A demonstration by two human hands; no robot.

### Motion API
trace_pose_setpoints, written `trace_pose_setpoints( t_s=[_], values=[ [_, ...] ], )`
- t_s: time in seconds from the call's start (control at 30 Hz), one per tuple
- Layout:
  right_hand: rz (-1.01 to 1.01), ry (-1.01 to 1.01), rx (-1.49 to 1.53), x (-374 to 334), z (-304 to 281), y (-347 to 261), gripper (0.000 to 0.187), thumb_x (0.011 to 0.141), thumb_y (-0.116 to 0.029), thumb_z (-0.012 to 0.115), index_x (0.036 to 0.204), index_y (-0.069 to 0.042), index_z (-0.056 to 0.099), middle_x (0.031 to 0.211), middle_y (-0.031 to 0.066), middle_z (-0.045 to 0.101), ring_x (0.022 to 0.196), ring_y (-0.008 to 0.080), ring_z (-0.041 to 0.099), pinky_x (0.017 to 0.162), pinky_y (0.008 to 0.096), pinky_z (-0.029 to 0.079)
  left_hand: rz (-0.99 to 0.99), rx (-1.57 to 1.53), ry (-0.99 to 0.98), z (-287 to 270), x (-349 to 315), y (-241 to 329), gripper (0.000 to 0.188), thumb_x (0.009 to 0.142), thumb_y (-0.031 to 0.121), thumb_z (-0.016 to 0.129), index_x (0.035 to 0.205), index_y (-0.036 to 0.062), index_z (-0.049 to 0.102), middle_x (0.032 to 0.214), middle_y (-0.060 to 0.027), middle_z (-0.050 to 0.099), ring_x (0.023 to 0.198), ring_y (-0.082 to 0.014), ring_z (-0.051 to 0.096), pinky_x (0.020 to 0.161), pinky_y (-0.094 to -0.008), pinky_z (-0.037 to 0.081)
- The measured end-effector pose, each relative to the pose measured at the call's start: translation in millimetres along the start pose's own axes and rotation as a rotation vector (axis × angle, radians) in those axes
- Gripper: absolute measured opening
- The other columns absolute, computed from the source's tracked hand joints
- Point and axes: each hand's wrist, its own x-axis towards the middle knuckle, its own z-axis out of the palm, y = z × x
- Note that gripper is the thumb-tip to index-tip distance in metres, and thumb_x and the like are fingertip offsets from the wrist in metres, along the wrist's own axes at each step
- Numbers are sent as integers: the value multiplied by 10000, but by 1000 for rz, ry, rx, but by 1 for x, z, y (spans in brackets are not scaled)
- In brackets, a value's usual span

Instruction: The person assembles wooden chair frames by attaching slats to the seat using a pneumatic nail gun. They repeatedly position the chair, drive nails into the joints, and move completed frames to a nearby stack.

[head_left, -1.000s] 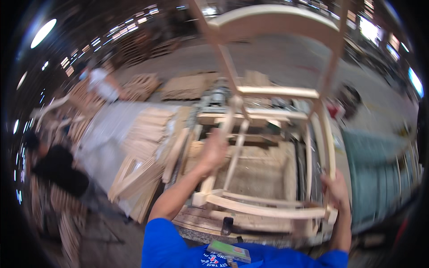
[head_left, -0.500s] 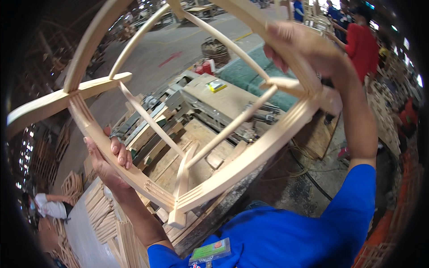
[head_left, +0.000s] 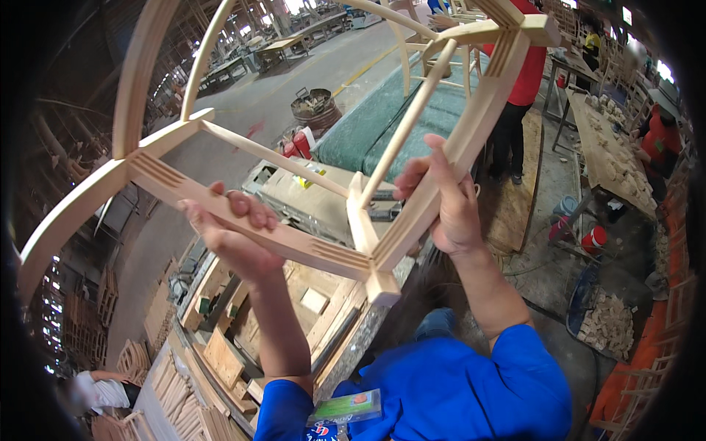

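Observation:
A pale wooden chair frame point(head_left: 323, 256) hangs tilted in front of me, above the bench. Its curved rails meet in striped finger joints, and thin rods run across inside. Part of it leaves the top of the picture. My left hand point(head_left: 239, 235) is closed around the lower left rail, fingers over its far side and thumb near. The right-hand rail point(head_left: 485, 110) rests in my right hand point(head_left: 452, 206), whose fingers wrap it from behind. A curved leg point(head_left: 70, 200) juts out to the left, and the bottom corner ends in a short leg stub point(head_left: 383, 289).
Below lies a workbench point(head_left: 368, 353) with wood offcuts. Beyond are a green-covered table point(head_left: 349, 132), a drum of scraps point(head_left: 316, 110) and red containers point(head_left: 298, 145). A person in red point(head_left: 515, 110) stands at the far right; one in white point(head_left: 103, 389) is at lower left.
The frame has shifted right and turned, its bottom corner now farther right and higher. My right hand has come down from the upper right curve to the lower right rail. My left hand keeps its grip.

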Motion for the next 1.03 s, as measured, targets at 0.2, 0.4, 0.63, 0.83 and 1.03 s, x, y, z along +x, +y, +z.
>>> trace_pose_setpoints(
  t_s=[0.2, 0.4, 0.63, 0.83, 1.03],
  values=[
    [127, 220, 157, 111, -108, 35, 165, 1003, -126, 671, 985, -173, 514, 757, -37, 466, 614, 76, 461, 568, 292, 431, -193, 0, 87, 49, 48, -157, 539, 1044, 652, 511, 1102, 116, 503, 679, 31, 449, 478, -109, 427, 428, -283, 391],
    [156, 301, 228, 218, -227, 75, 205, 923, 6, 605, 1038, -142, 521, 772, 2, 499, 604, 107, 475, 553, 316, 439, -379, 115, 39, 85, 103, -317, 284, 1038, 372, 611, 904, 153, 489, 647, 34, 390, 442, -115, 400, 418, -286, 385],
    [251, 444, 29, 313, -333, 125, 319, 925, -82, 630, 1223, -112, 518, 746, 2, 492, 601, 132, 499, 546, 304, 462, -450, 54, 118, 86, 159, -474, 473, 914, 561, 714, 1038, 109, 650, 708, 17, 494, 476, -120, 447, 417, -302, 389],
    [299, 448, -97, 395, -354, 145, 126, 947, -121, 620, 1018, -128, 515, 692, -37, 383, 582, 96, 415, 531, 296, 400, -546, 92, 168, 126, 222, -516, 269, 932, 284, 725, 859, 182, 488, 620, 41, 431, 435, -105, 405, 369, -308, 336],
    [468, 297, -124, 504, -374, 179, 303, 959, -206, 620, 738, -137, 423, 642, -31, 377, 558, 111, 389, 525, 296, 375, -552, 686, -116, 101, 262, -528, 690, 947, 389, 734, 1438, 20, 420, 959, -167, 680, 770, -238, 690, 647, -412, 608]
  ],
)
